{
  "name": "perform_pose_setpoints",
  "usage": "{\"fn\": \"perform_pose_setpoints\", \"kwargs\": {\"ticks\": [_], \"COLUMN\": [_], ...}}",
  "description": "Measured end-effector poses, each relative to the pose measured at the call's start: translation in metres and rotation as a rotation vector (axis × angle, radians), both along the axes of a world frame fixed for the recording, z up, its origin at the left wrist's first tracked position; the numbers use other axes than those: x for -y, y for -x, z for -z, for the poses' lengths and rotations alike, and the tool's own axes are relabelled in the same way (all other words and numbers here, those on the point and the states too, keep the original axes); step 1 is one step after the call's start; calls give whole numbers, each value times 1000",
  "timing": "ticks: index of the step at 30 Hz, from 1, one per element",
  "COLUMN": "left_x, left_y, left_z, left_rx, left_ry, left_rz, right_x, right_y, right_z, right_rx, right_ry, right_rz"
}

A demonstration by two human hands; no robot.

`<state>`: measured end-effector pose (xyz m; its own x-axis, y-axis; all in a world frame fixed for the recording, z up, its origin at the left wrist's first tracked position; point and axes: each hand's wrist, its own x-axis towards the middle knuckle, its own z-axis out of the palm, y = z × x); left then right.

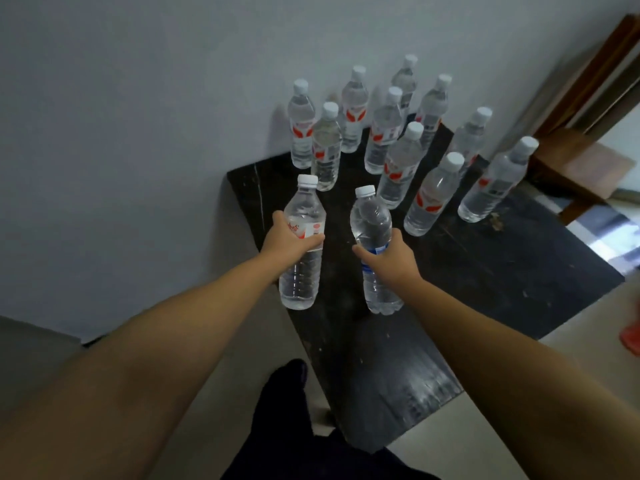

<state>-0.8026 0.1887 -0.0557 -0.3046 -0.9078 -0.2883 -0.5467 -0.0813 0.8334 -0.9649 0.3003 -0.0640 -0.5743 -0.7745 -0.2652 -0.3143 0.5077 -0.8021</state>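
Note:
My left hand (pixel 284 241) grips a clear water bottle with a red-and-white label (pixel 302 216) round its middle. My right hand (pixel 391 258) grips a second clear bottle with a blue label (pixel 371 220). Both bottles have white caps and stand upright over the near part of a black table (pixel 502 271); whether their bases touch the top I cannot tell. Behind them, several more red-labelled water bottles (pixel 398 164) stand upright in rows on the table, up to the wall.
A grey-white wall (pixel 138 133) runs along the table's left and far edges. A wooden chair or frame (pixel 581 168) stands at the far right. Pale floor tiles (pixel 519 410) lie to the right, with a red object (pixel 632 337) at the edge. My dark trouser leg and foot (pixel 287 403) are below.

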Motion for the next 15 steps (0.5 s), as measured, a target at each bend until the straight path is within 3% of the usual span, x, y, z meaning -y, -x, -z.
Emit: {"fn": "perform_pose_setpoints", "kwargs": {"ticks": [6, 15], "left_x": [75, 110], "left_y": [62, 116], "left_z": [-1, 19], "left_rx": [5, -184], "left_ry": [-66, -10], "left_rz": [120, 191], "right_x": [43, 69], "right_y": [26, 29], "right_z": [5, 34], "right_rx": [22, 47], "right_ry": [30, 178], "right_rz": [152, 308]}}
